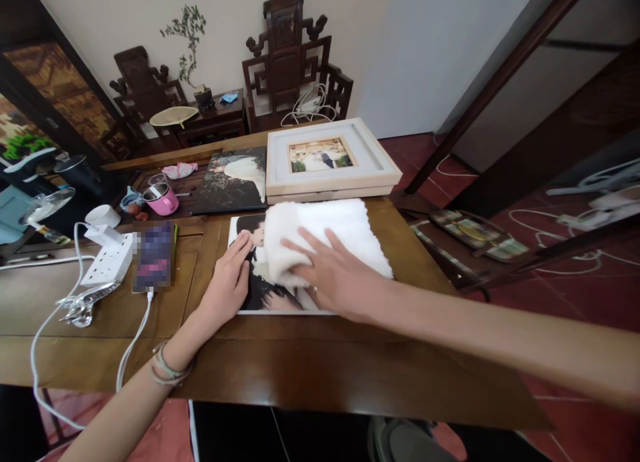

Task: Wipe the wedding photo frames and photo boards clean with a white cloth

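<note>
A large photo panel [260, 295] showing a dark-haired figure lies flat on the wooden table in front of me. My left hand [231, 279] rests on its left edge with the fingers stretched out. Over the panel's middle, my right hand [333, 269] presses a fluffy white cloth [335, 219], fingers spread on top and the thumb side at its folded edge. The cloth covers most of the panel's right part, hiding the picture there. Behind it sit a pale wooden picture frame [280, 182] and a dark photo panel [225, 182] with a white dress.
Left on the table [310, 369] are a phone [155, 255] with a cable, a white power strip [110, 259], a clear shiny object [85, 305] and a pink mug [161, 199]. Carved chairs [285, 55] stand behind. Loose white cables cross the left side.
</note>
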Available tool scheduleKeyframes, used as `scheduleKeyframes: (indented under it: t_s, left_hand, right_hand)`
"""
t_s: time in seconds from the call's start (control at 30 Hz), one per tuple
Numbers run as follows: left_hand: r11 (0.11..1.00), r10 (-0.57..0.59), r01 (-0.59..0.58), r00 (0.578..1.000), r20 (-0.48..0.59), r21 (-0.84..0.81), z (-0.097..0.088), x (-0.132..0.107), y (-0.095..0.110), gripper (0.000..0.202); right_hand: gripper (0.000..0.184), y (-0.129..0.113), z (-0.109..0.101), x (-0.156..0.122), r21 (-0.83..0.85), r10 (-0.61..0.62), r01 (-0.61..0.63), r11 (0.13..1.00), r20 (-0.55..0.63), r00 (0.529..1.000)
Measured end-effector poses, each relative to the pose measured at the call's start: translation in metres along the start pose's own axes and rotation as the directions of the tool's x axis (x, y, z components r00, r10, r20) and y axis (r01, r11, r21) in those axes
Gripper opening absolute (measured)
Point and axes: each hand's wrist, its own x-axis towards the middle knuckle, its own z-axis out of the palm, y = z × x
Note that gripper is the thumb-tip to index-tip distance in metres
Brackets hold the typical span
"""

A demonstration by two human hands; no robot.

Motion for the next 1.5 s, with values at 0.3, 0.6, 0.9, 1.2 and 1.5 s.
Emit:
scheduleKeyframes:
  t_s: [0.3, 0.6, 0.9, 1.2, 1.5]
  left_hand:
    - [0.969, -0.135, 0.083, 0.966, -0.219, -0.232, -0.012, 0.000, 0.014, 0.040]
    - [0.994, -0.073, 0.063, 0.989, -0.126, -0.085, -0.007, 0.000, 0.010, 0.046]
    - [0.996, -0.017, 0.015, 1.000, 0.024, 0.083, 0.000, -0.001, 0.001, 0.046]
    - [0.999, 0.000, 0.000, 1.000, -0.005, 0.049, -0.004, 0.002, 0.009, 0.030]
    - [0.999, -0.001, 0.000, 1.000, 0.023, 0.053, -0.004, 0.001, 0.006, 0.041]
  right_hand:
    - [0.040, -0.027, 0.004, 0.025, -0.095, -0.170, 0.166, 0.982, -0.038, 0.985]
    - [0.022, -0.040, 0.021, -0.052, 0.088, -0.437, 0.444, 0.892, -0.086, 0.895]
    - [0.057, 0.021, 0.015, -0.035, 0.139, -0.100, 0.119, 0.983, -0.138, 0.985]
    - [0.068, 0.006, -0.009, 0.081, 0.365, -0.102, 0.135, 0.921, -0.109, 0.989]
    - [0.059, 0.033, -0.014, 0.060, 0.311, -0.107, 0.123, 0.942, -0.068, 0.992]
